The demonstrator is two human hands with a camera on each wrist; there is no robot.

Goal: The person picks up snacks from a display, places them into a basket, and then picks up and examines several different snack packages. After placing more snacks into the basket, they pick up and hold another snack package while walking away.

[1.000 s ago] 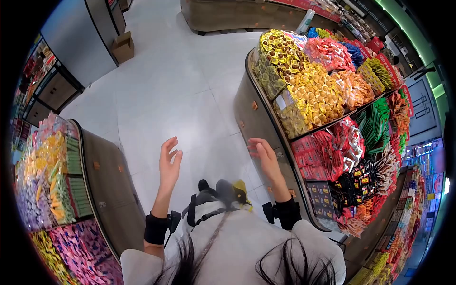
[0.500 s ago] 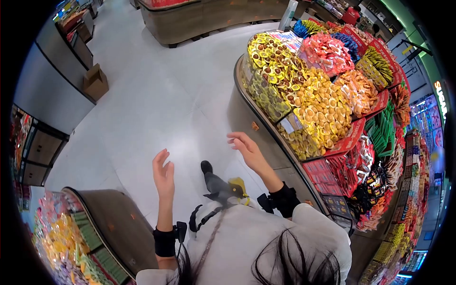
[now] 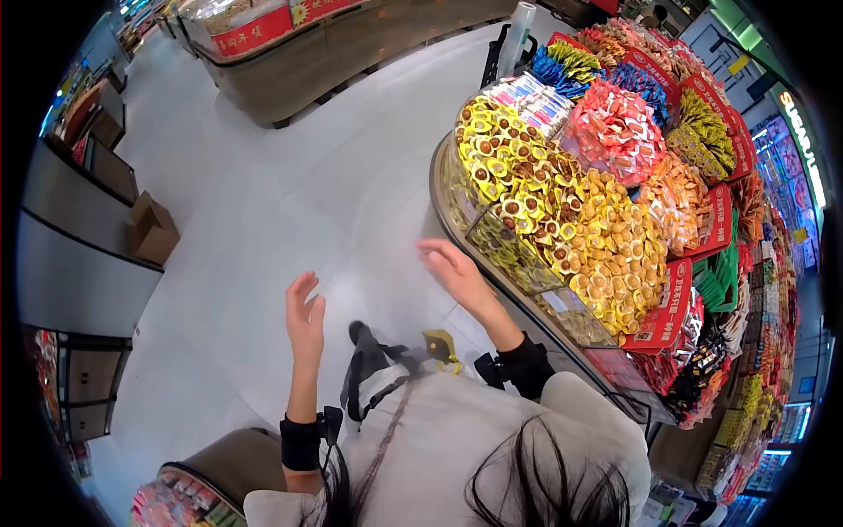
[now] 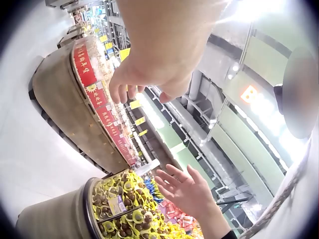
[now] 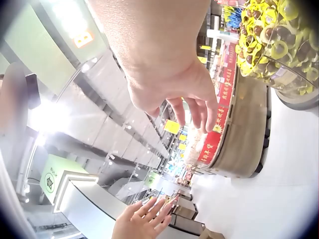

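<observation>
Both hands are raised in front of the body, apart from each other and holding nothing. The left hand (image 3: 306, 318) has its fingers loosely bent above the floor, and its own wrist view shows the same hand (image 4: 152, 69) with nothing in the fingers. The right hand (image 3: 457, 274) is held near the rounded corner of a candy stand, not touching it; in the right wrist view that hand (image 5: 174, 94) hangs relaxed. Yellow-wrapped candies (image 3: 619, 263) fill the stand's near bins, with red-and-white packets (image 3: 615, 132) behind them.
Pale floor (image 3: 237, 220) runs ahead between the displays. A curved counter (image 3: 290, 79) with red signs stands at the front. An open cardboard box (image 3: 152, 230) is by the left cabinets. Another candy stand (image 3: 233, 461) is low at the left, and the person's legs show below.
The view has moved forward and turned: the left candy stand has slid down, the front counter looks nearer, and the right stand fills more of the picture. Both hands stay raised and empty.
</observation>
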